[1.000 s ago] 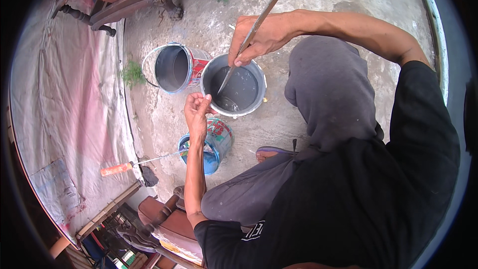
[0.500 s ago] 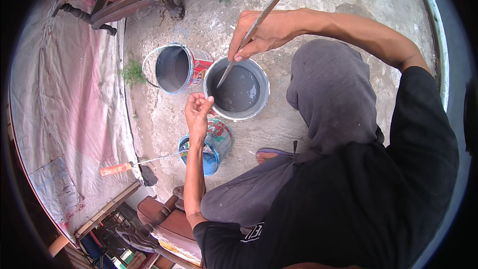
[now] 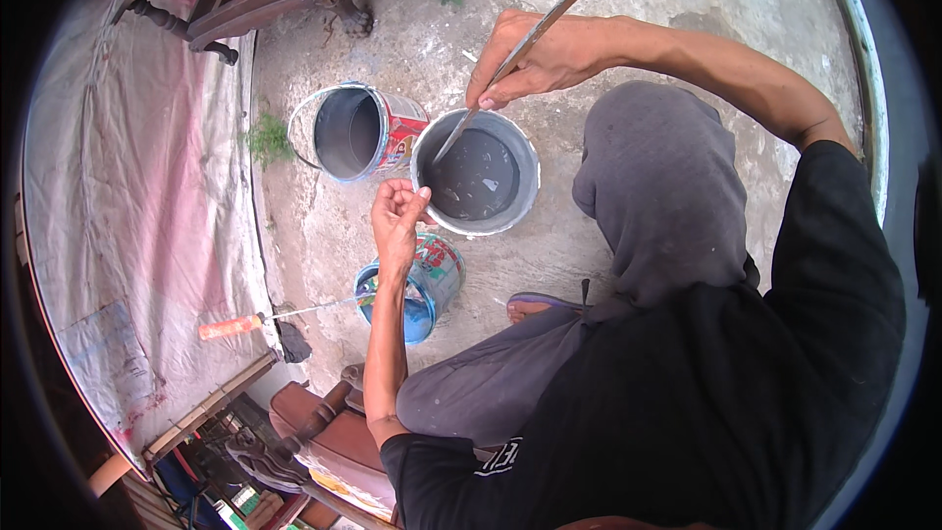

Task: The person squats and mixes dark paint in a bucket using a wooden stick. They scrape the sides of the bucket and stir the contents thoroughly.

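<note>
A round bucket of grey paint (image 3: pixel 534 182) stands on the concrete in front of me. My left hand (image 3: pixel 398 221) grips its left rim, thumb on the edge and fingers curled outside. In my right hand (image 3: pixel 535 64) is a long, thin stick (image 3: pixel 564 5), pinched between thumb and fingers. The stick slants down over the far rim, its lower end inside the bucket at the paint. Light bits or glints show on the grey surface. Left of it, a red and white paint can (image 3: pixel 400 128) lies or tilts with its grey-coated mouth toward the left.
Nearer me, a blue-rimmed can (image 3: pixel 442 270) holds a paint roller with an orange handle (image 3: pixel 231 327). A stained sheet (image 3: pixel 147 196) hangs or lies along the left. Carved wooden chairs stand at the far left (image 3: pixel 265 15) and near left (image 3: pixel 329 442). Weeds (image 3: pixel 267 139) grow beside the sheet.
My right hand and the stick have shifted slightly to the right and up, the stick's tip staying in the bucket. My left hand keeps its hold on the rim.
</note>
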